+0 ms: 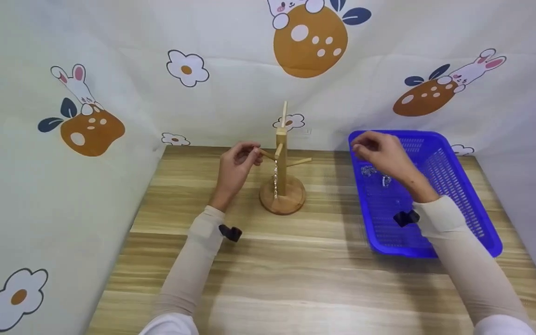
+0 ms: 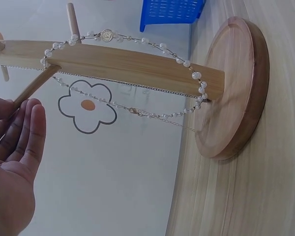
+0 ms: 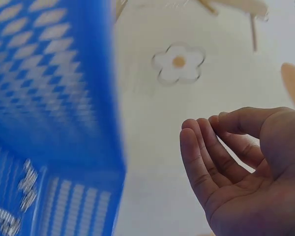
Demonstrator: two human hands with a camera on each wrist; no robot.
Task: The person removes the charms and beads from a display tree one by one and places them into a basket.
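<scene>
A wooden jewelry stand (image 1: 282, 167) with a round base and several pegs stands on the table. My left hand (image 1: 237, 170) pinches the end of one peg (image 2: 37, 86) between thumb and fingers. From that peg hangs a necklace of white beads with a round gold charm (image 2: 106, 35). A thin chain (image 2: 137, 87) runs along the post behind it. My right hand (image 1: 384, 151) hovers above the far left part of the blue basket (image 1: 365, 223), its fingers loosely curled with nothing between them. Small silvery jewelry pieces (image 1: 386, 180) lie in the basket.
The wood-grain table (image 1: 296, 274) stretches toward me in front of the stand. A pale cloth (image 1: 231, 102) printed with rabbits and flowers hangs behind and at the left. In the right wrist view, the basket's perforated wall (image 3: 49, 54) is close to the right hand.
</scene>
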